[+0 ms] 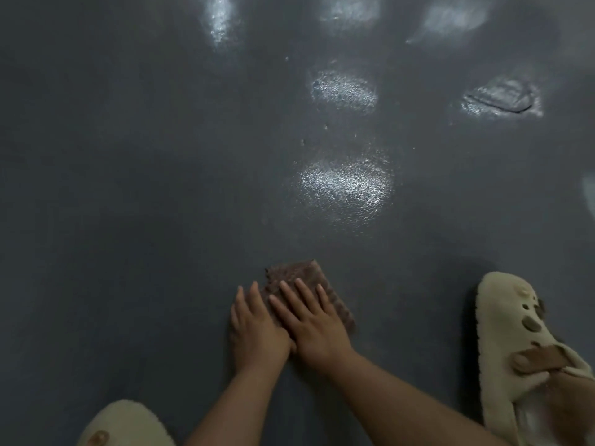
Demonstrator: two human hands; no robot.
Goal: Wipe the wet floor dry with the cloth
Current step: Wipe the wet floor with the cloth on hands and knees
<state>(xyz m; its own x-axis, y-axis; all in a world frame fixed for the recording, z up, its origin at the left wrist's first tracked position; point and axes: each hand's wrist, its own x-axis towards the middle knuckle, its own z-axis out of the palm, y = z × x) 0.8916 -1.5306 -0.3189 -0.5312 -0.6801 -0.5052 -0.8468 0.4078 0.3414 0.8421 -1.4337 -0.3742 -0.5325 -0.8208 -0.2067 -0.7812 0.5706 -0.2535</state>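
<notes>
— Dark grey, finely textured floor point(128, 188) is stretching out all round me, and I am crouching over it with both palms down on a small brown, nubbly folded cloth point(291, 273).

— How are you holding it?

— I am not gripping it at all. My left hand point(256, 329) and my right hand point(314, 326) are lying flat side by side, fingers straight, pressing the cloth against the floor; the left is partly spilling off its near-left edge.

— How much is wiped?

— Little, I am guessing. Ahead of the cloth a shiny patch of water point(346, 185) is glistening, well apart from it. Farther on two more patches point(343, 91) point(502, 98) are catching the light, and pale smears point(220, 17) are showing along the top edge; whether those are wet or only glare I cannot tell.

— Anything in your way?

— Nothing is lying between cloth and nearest patch. My cream fleecy slippers with brown spots point(512, 333) point(125, 423) are sitting right and left of my arms, clear of a forward push.
</notes>
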